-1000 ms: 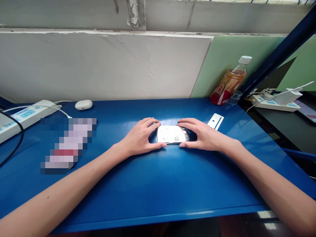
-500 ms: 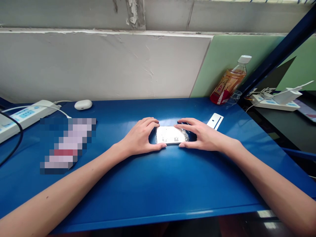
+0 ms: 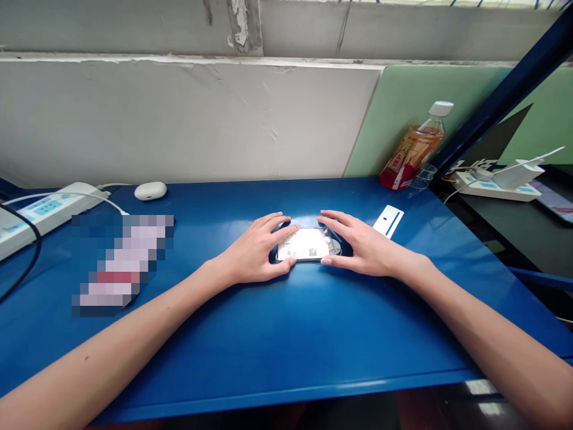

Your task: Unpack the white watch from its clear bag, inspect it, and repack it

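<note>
A small flat shiny packet (image 3: 306, 245), white and silvery, lies on the blue table (image 3: 286, 334) at its middle. My left hand (image 3: 256, 251) rests at the packet's left end, thumb and fingers pinched on its edges. My right hand (image 3: 358, 246) holds the right end the same way, fingers curved over the top edge and thumb at the near edge. Part of the packet's right end is hidden under my right fingers.
A white strip (image 3: 388, 221) lies just right of my right hand. A drink bottle (image 3: 414, 149) stands at the back right. A white earbud case (image 3: 151, 190) and a power strip (image 3: 40, 215) sit at the back left. Another power strip (image 3: 496, 185) lies on the neighbouring surface.
Both hands have drawn closer together on the packet, which has shifted slightly left and looks a little bent or tilted.
</note>
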Motion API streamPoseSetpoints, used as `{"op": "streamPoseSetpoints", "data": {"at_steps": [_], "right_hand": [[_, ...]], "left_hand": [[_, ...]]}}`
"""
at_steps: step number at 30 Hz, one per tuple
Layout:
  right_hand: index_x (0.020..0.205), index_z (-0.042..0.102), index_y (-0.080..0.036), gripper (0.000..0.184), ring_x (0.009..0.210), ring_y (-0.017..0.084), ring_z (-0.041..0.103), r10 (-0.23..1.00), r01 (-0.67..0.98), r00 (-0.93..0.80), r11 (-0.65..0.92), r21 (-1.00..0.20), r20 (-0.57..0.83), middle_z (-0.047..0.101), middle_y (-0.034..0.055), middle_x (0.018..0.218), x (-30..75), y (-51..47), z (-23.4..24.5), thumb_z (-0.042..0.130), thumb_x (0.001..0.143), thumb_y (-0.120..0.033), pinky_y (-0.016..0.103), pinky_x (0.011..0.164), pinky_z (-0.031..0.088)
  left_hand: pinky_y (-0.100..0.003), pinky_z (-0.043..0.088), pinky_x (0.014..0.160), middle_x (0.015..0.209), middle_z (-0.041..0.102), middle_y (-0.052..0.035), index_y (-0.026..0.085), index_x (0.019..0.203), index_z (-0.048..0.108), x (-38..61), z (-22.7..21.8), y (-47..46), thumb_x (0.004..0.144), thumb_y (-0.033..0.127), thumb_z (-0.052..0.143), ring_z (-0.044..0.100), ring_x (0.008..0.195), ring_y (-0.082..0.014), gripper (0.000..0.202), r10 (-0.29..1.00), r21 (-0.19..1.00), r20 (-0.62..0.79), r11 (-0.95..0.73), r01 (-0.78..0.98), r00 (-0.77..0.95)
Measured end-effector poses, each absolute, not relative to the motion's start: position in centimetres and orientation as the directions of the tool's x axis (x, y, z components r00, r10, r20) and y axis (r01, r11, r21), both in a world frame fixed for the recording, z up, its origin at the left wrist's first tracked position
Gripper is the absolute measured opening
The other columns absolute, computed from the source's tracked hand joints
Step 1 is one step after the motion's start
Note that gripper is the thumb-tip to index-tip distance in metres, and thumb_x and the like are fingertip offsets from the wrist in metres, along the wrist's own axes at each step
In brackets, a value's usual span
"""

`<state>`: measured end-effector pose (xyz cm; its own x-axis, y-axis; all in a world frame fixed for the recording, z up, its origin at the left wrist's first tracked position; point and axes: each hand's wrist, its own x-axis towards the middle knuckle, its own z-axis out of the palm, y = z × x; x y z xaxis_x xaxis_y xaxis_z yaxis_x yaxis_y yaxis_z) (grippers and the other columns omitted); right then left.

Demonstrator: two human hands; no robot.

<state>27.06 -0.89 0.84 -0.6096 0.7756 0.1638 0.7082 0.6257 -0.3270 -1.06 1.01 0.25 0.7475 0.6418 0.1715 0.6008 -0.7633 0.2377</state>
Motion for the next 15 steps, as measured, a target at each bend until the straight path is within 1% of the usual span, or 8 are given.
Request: {"op": "streamPoseSetpoints", "data": {"at_steps": [2, 4, 8, 11, 15], "right_hand": [[0.149, 0.042, -0.013, 0.077, 0.139, 0.037, 0.046, 0.77, 0.695, -0.608, 0.634, -0.338, 0.194, 0.044, 0.0231, 0.152, 27.1, -0.9, 0.9, 0.061, 0.089, -0.058, 0.053, 0.112, 0.042], [0.146, 0.044, -0.014, 0.07, 0.135, 0.036, 0.05, 0.758, 0.679, -0.605, 0.65, -0.341, 0.243, 0.048, 0.0217, 0.148, 27.1, -0.9, 0.9, 0.062, 0.09, -0.053, 0.052, 0.109, 0.046], [0.136, 0.054, -0.014, 0.052, 0.117, 0.033, 0.061, 0.747, 0.666, -0.581, 0.665, -0.338, 0.325, 0.061, 0.0188, 0.13, 26.8, -0.9, 0.6, 0.062, 0.09, -0.038, 0.049, 0.099, 0.053], [0.131, 0.058, -0.016, 0.044, 0.111, 0.032, 0.064, 0.752, 0.674, -0.558, 0.658, -0.336, 0.352, 0.066, 0.0164, 0.122, 26.4, -1.0, 0.2, 0.061, 0.089, -0.029, 0.048, 0.095, 0.055], [0.127, 0.061, -0.016, 0.038, 0.112, 0.031, 0.066, 0.76, 0.687, -0.537, 0.646, -0.332, 0.366, 0.069, 0.0155, 0.124, 26.0, -1.2, 0.0, 0.057, 0.092, -0.03, 0.047, 0.094, 0.056]], "left_hand": [[-0.054, 0.035, 0.115, 0.148, 0.047, -0.0195, 0.013, 0.143, 0.049, -1.0, 0.2, 1.0, 0.089, 0.044, 0.056, 0.037, 0.142, -0.0381, 0.063, 0.639, 0.25, 0.188, -0.765, 0.593, 0.746], [-0.054, 0.035, 0.115, 0.147, 0.049, -0.0192, 0.012, 0.141, 0.049, -1.0, 0.2, 1.1, 0.088, 0.043, 0.056, 0.038, 0.142, -0.0377, 0.062, 0.638, 0.261, 0.2, -0.767, 0.587, 0.744], [-0.053, 0.035, 0.115, 0.145, 0.052, -0.0174, 0.012, 0.139, 0.051, -1.0, 0.3, 1.1, 0.088, 0.042, 0.058, 0.039, 0.142, -0.0366, 0.059, 0.627, 0.284, 0.217, -0.774, 0.566, 0.748], [-0.05, 0.035, 0.116, 0.143, 0.055, -0.0155, 0.013, 0.138, 0.052, -1.1, 0.2, 1.2, 0.088, 0.041, 0.061, 0.041, 0.141, -0.0349, 0.059, 0.605, 0.305, 0.244, -0.79, 0.532, 0.758], [-0.049, 0.037, 0.115, 0.14, 0.058, -0.015, 0.013, 0.138, 0.052, -1.3, 0.0, 1.4, 0.088, 0.04, 0.063, 0.043, 0.14, -0.0341, 0.058, 0.586, 0.325, 0.269, -0.803, 0.5, 0.765]]}}
